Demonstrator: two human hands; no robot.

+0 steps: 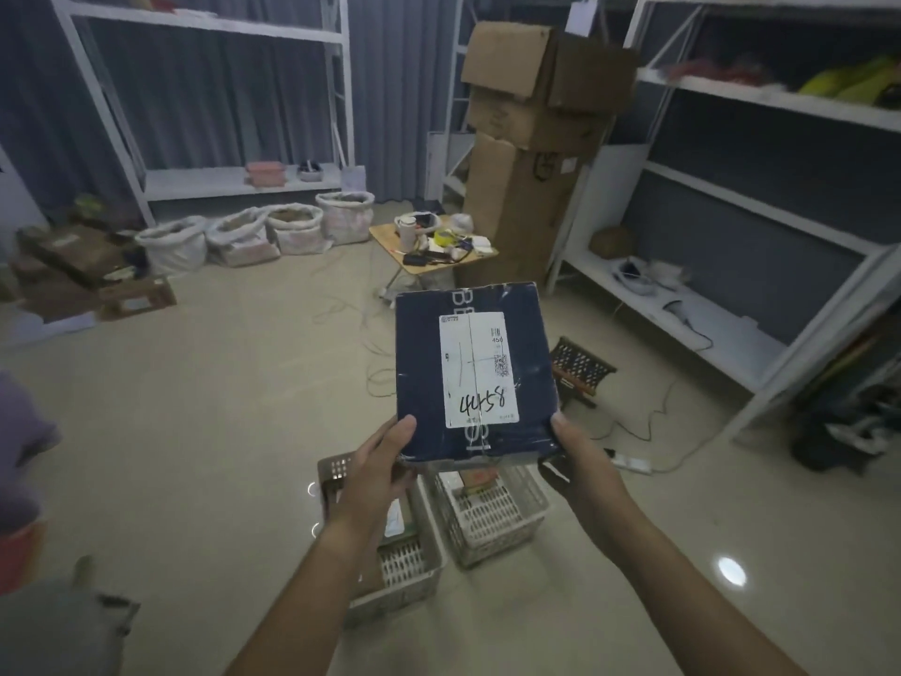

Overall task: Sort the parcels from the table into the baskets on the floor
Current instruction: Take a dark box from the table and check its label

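Note:
A dark blue box parcel (419, 368) with a white shipping label marked "4458" is held up in front of me, above the floor. My left hand (378, 463) grips its lower left corner, thumb on the top face. My right hand (577, 461) grips the lower right corner, thumb along the edge. Below the parcel stand two slatted plastic baskets side by side on the floor: a grey one (412, 573), partly hidden by my left forearm, and a white one (492, 522). Each basket holds some parcels.
A small wooden folding table (385, 234) with clutter stands ahead, with stacked cardboard boxes (526, 139) behind it. White shelving (721, 304) runs along the right and back walls. Several sacks (253, 236) line the back. Cables and a power strip (634, 463) lie on the floor.

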